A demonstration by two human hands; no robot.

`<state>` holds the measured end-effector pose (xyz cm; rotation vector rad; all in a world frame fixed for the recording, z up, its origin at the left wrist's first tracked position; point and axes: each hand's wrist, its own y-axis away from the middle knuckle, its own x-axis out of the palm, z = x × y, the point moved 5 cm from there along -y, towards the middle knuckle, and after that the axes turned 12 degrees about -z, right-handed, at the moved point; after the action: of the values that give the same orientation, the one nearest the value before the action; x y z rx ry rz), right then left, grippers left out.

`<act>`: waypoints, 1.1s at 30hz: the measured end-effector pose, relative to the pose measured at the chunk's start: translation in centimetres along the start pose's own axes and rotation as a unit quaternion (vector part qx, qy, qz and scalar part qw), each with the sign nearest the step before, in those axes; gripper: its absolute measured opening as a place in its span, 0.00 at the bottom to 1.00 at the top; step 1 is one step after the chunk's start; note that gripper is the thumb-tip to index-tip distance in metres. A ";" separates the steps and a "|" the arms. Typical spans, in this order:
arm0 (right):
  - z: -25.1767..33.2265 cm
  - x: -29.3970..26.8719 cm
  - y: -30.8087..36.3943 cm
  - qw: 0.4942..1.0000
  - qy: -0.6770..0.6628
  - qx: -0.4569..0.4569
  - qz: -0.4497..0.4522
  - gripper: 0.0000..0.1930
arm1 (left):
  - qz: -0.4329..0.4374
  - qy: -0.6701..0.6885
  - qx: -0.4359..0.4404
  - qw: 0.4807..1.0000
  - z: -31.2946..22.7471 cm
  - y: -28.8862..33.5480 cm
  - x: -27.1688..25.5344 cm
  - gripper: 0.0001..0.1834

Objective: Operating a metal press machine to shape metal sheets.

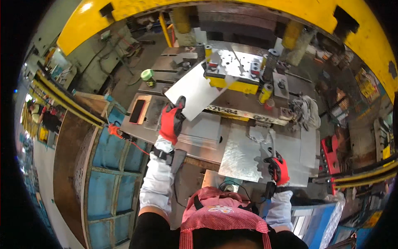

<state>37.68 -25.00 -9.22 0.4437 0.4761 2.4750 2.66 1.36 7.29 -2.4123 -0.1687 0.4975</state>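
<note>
My left hand, in a red and black glove, grips the near edge of a bright rectangular metal sheet. The sheet slants up to the right, its far corner beside a yellow-sided die with a shiny top. Beneath that hand lies a stack of thin metal sheets on the press bed. My right hand, gloved alike, is closed around a slim grey metal tool that points away from me. Under the tool lies a wide metal sheet; the tool's exact kind is unclear.
A yellow press frame arches overhead. Yellow cylinders stand by the die. A green-lidded container and a dark flat object lie left, a grey rag right. A blue metal rack stands at near left.
</note>
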 end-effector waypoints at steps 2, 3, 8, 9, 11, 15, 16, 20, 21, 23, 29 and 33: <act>3.0 2.4 2.2 0.999 -0.006 -0.049 0.020 0.26 | 0.002 0.139 -0.188 0.972 1.5 -1.2 -3.0 0.14; 4.7 3.6 3.3 0.995 -0.008 -0.092 0.024 0.27 | -0.015 0.205 -0.278 0.938 2.1 -1.8 -4.2 0.16; 11.0 10.1 5.5 0.908 0.283 -0.273 0.145 0.33 | 0.362 -0.095 -0.095 0.922 -3.5 -6.5 -2.4 0.22; 11.8 12.0 6.2 0.856 0.338 -0.350 0.176 0.33 | 0.395 -0.122 -0.050 0.909 -2.7 -6.6 -1.6 0.24; 12.8 14.9 6.9 0.818 0.393 -0.361 0.216 0.32 | 0.435 -0.199 -0.139 0.867 -3.7 -6.7 1.3 0.26; 9.0 15.2 6.4 0.847 0.358 -0.267 0.288 0.38 | 0.453 0.052 0.416 0.787 -1.3 -4.7 3.7 0.15; 7.8 14.0 6.0 0.883 0.325 -0.166 0.294 0.40 | 0.553 0.028 0.304 0.775 -1.7 -4.4 5.8 0.15; 8.5 13.0 7.0 0.968 0.076 -0.066 0.229 0.37 | 0.539 0.247 0.103 0.799 -2.9 -4.5 6.6 0.20; 8.9 12.8 6.6 0.979 0.051 -0.027 0.197 0.36 | 0.538 0.248 0.103 0.799 -2.3 -3.6 6.9 0.20; 9.5 12.8 3.1 0.985 -0.048 -0.066 0.155 0.32 | 0.494 0.561 -0.415 0.519 0.0 -1.0 8.2 0.38; 15.0 17.1 -9.1 0.970 -0.084 -0.136 0.184 0.20 | 0.352 0.589 -0.452 0.571 0.3 6.0 12.9 0.40; 15.2 19.3 -14.6 0.942 -0.037 -0.216 0.256 0.10 | 0.215 0.667 -0.376 0.606 0.3 4.5 16.2 0.24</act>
<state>35.79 1.21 1.96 0.5209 -0.2568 2.9323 17.44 2.02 -0.73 -2.8583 1.0673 -1.5731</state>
